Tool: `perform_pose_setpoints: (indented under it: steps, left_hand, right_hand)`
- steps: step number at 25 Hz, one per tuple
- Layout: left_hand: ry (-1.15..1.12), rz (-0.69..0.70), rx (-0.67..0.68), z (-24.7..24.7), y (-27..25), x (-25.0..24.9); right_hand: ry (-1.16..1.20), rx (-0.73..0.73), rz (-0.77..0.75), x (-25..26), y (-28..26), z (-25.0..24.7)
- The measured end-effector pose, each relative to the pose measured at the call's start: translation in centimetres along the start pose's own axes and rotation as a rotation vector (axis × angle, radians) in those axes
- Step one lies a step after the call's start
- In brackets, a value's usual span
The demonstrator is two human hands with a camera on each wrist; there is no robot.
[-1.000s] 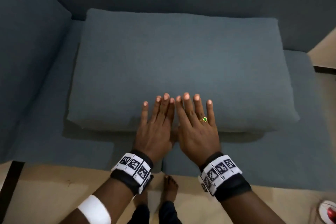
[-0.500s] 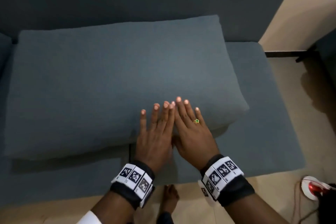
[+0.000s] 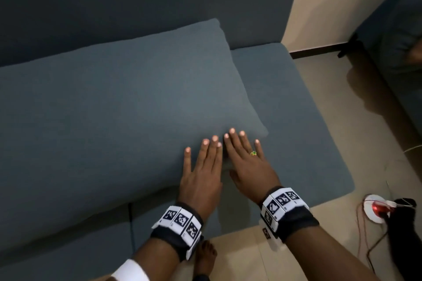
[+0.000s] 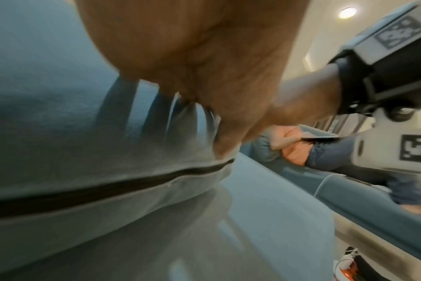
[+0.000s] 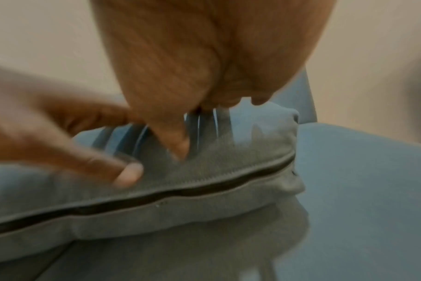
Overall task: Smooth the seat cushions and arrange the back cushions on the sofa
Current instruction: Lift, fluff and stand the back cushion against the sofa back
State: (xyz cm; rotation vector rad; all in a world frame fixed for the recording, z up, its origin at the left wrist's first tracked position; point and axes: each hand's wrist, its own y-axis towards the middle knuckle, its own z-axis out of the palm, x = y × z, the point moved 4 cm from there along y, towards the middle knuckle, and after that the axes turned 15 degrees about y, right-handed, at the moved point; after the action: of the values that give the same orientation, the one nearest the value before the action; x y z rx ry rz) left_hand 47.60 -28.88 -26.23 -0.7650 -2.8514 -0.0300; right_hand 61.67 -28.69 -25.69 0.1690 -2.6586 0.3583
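Observation:
A large blue-grey back cushion (image 3: 118, 107) lies flat on the sofa's seat cushions (image 3: 296, 134). Both my hands press flat on its near right corner, side by side, fingers straight. My left hand (image 3: 203, 162) sits just left of my right hand (image 3: 244, 155), which wears a green-stoned ring. In the left wrist view the left palm (image 4: 192, 57) presses the cushion (image 4: 48, 114) above its dark zip seam (image 4: 108, 188). The right wrist view shows my right hand (image 5: 204, 66) on the cushion's corner (image 5: 264, 136), zip seam (image 5: 204, 190) facing me.
The sofa's backrest (image 3: 137, 2) rises behind the cushion. A beige wall (image 3: 324, 2) and tiled floor (image 3: 356, 121) lie to the right. A white and red device with cables (image 3: 379, 210) sits on the floor. A second sofa (image 3: 397, 41) stands far right, with a seated person (image 4: 301, 150).
Both flat hands have slid rightwards along the cushion's front edge to its right corner, and my view has followed them to the right end of the sofa.

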Motion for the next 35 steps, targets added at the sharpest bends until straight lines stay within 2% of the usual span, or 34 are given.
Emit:
perform_pose_setpoints:
  steps: [2, 3, 4, 6, 7, 8, 10, 11, 12, 14, 15, 16, 18, 20, 21, 23, 25, 27, 28, 30, 33, 35]
  left_hand:
    - [-0.02, -0.003, -0.086, -1.6, 2.0, -1.8]
    - [-0.025, -0.004, -0.061, -1.8, 2.9, -2.6]
    - [-0.021, -0.01, -0.01, -1.2, 3.4, -3.0]
    - [-0.007, 0.009, 0.111, 0.2, 3.6, -3.2]
    - [-0.041, 0.023, 0.127, 0.0, 3.7, -3.4]
    - [-0.071, 0.02, 0.062, -0.8, 4.1, -3.7]
    - [-0.109, -0.008, -0.084, -2.9, 5.2, -4.5]
    - [-0.108, -0.015, -0.079, -3.1, 5.8, -4.9]
    - [-0.096, -0.003, -0.029, -2.5, 5.9, -5.0]
    - [-0.056, 0.116, 0.136, 0.4, 4.7, -4.9]
    - [-0.055, 0.198, 0.194, 1.6, 3.5, -4.7]
    - [-0.06, 0.264, 0.225, 2.5, 2.1, -4.4]
    - [-0.077, 0.298, 0.269, 2.9, -0.4, -3.3]
    - [-0.108, 0.263, 0.309, 3.0, -2.5, -2.1]
    - [-0.124, 0.241, 0.327, 3.3, -3.4, -1.2]
    - [-0.197, 0.185, 0.384, 3.6, -5.0, 0.6]
    - [-0.302, 0.117, 0.383, 4.2, -6.9, 2.6]
    - [-0.564, -0.057, 0.417, 5.2, -8.9, 5.0]
    - [-0.693, -0.202, 0.451, 6.2, -10.3, 6.5]
    - [-0.922, -0.612, 0.479, 8.4, -13.4, 10.0]
    - [-1.39, -1.288, 0.344, 11.5, -17.2, 15.2]
    - [-1.593, -1.537, 0.286, 12.6, -18.6, 17.4]
  right_hand:
    - [0.077, -0.268, -0.017, -0.4, 0.4, -2.0]
    - [0.071, -0.3, -0.002, -1.0, 0.5, -2.4]
    - [0.047, -0.242, 0.025, -1.6, 0.9, -2.1]
    - [0.026, 0.04, 0.179, -3.9, 0.5, -0.5]
    - [0.076, 0.072, 0.214, -4.4, 0.4, -0.8]
    - [0.126, -0.014, 0.212, -4.8, 0.6, -1.6]
    - [0.194, -0.303, 0.137, -4.7, 0.5, -3.9]
    - [0.194, -0.295, 0.118, -5.1, 0.7, -3.9]
    - [0.197, -0.185, 0.127, -5.7, 1.1, -3.0]
    - [0.221, 0.186, 0.289, -7.5, 0.4, 0.7]
    - [0.253, 0.288, 0.345, -8.4, 0.0, 1.9]
    - [0.293, 0.321, 0.38, -9.1, -0.3, 2.4]
    - [0.349, 0.14, 0.338, -8.6, -0.7, 1.5]
    - [0.449, -0.072, 0.349, -7.6, -1.2, 0.8]
    - [0.503, -0.116, 0.362, -7.0, -1.4, 1.0]
    - [0.547, -0.092, 0.415, -5.1, -1.5, 2.4]
    - [0.578, -0.072, 0.484, -3.4, -1.8, 4.4]
    - [0.611, -0.121, 0.575, -2.2, -1.8, 5.6]
    - [0.633, -0.142, 0.605, -1.4, -1.8, 6.4]
    - [0.762, -0.103, 0.649, 0.7, -1.6, 8.4]
    - [1.359, 0.118, 0.877, 6.1, -1.2, 12.9]
    - [1.564, 0.169, 0.901, 9.0, -0.3, 14.7]
